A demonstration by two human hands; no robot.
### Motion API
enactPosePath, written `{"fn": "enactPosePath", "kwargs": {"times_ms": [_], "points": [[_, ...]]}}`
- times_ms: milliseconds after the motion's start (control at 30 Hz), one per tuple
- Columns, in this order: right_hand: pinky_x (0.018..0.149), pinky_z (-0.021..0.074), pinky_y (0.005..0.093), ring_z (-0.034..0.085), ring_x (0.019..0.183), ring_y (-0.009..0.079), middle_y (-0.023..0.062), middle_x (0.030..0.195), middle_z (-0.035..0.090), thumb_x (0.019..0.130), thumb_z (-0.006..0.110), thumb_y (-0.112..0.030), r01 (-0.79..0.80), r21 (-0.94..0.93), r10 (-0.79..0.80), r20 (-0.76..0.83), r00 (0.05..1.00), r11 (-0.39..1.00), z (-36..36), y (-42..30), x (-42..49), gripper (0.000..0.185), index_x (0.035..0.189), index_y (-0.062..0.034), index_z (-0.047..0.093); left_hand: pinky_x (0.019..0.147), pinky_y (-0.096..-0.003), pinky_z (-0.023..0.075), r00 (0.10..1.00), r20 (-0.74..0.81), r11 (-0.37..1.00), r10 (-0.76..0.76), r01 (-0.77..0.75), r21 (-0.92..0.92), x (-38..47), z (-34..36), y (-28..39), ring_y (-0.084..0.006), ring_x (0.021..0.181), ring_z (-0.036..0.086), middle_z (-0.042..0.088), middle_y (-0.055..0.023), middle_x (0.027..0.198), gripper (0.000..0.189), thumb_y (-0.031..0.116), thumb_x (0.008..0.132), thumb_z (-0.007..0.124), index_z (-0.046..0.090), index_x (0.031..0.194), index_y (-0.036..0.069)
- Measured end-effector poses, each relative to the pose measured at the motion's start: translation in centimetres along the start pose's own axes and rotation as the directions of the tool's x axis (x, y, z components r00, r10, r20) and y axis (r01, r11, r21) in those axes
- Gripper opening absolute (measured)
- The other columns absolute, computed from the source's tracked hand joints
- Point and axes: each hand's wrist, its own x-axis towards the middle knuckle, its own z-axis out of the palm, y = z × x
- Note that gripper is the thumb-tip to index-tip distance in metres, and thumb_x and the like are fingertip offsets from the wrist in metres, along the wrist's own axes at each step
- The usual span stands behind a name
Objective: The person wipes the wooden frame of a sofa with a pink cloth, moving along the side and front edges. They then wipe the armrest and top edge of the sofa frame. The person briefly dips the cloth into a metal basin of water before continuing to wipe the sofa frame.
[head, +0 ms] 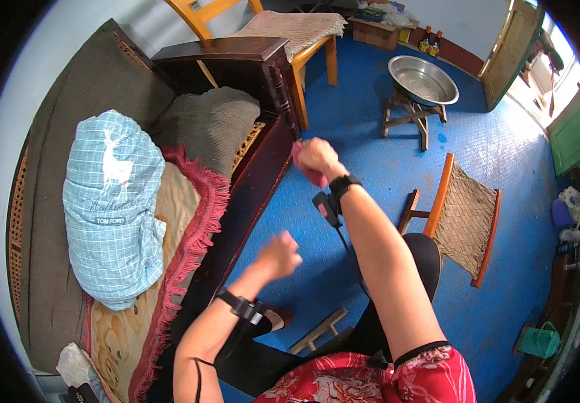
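Observation:
My right hand (318, 156) is closed around a pink cloth (311, 172) and reaches to the turned wooden post (284, 103) at the front of the sofa's armrest. Nearer to me, my left hand (277, 256) hangs over the blue floor beside the sofa's dark wooden front rail (249, 211). It is blurred, its fingers look curled, and I cannot tell whether anything is in it. Both wrists wear black straps with small devices. A light blue checked bundle with a white deer print (114, 201) lies on the sofa, over a cover with red fringe (204, 201).
A wooden chair (302, 58) stands beyond the armrest. Farther right, a metal basin (423, 80) rests on a wooden folding stand (411, 118). A folding stool with a woven seat (466, 221) is by my right knee. A teal basket (539, 341) sits at the lower right.

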Motion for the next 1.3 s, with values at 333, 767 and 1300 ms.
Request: {"fn": "enactPosePath", "kwargs": {"times_ms": [333, 767, 1300], "points": [[0.075, 0.0521, 0.0363, 0.067, 0.084, 0.0290, 0.0123, 0.085, 0.069, 0.071, 0.056, -0.023, 0.149, 0.199, -0.100, -0.237, 0.966, 0.969, -13.5, 0.5, 7.8, 0.029, 0.095, -0.0209, 0.072, 0.068, -0.0374, 0.0449, 0.412, 0.833, 0.413, 0.370, 0.730, -0.545, -4.4, 27.1, 7.0, -0.0204, 0.071, 0.052, 0.057, -0.0024, 0.088, 0.051, 0.056, 0.090, 0.047, 0.063, 0.101, 0.009], [0.078, 0.0524, 0.0368, 0.067, 0.088, 0.0301, 0.0154, 0.097, 0.069, 0.073, 0.064, -0.029, 0.028, 0.071, -0.015, -0.183, 0.983, 0.997, -11.3, 5.7, 19.3, 0.038, 0.108, -0.0145, 0.068, 0.078, -0.0427, 0.0503, 0.140, 0.822, 0.415, 0.552, 0.809, -0.416, 4.3, 20.8, 7.3, -0.0242, 0.094, 0.056, 0.053, -0.0116, 0.110, 0.066, 0.064, 0.088, 0.046, 0.055, 0.114, 0.004], [0.078, 0.0503, 0.0314, 0.063, 0.089, 0.0211, 0.0141, 0.099, 0.066, 0.072, 0.065, -0.014, 0.285, 0.479, -0.198, -0.225, 0.954, 0.831, -22.6, 0.3, 8.3, 0.041, 0.111, -0.0016, 0.062, 0.094, -0.0407, 0.0442, 0.731, 0.578, 0.932, 0.363, -0.287, -0.222, 12.6, 5.0, 5.3, -0.0308, 0.111, 0.055, 0.055, -0.0176, 0.125, 0.038, 0.019, 0.089, 0.054, 0.054, 0.124, 0.003]]}}
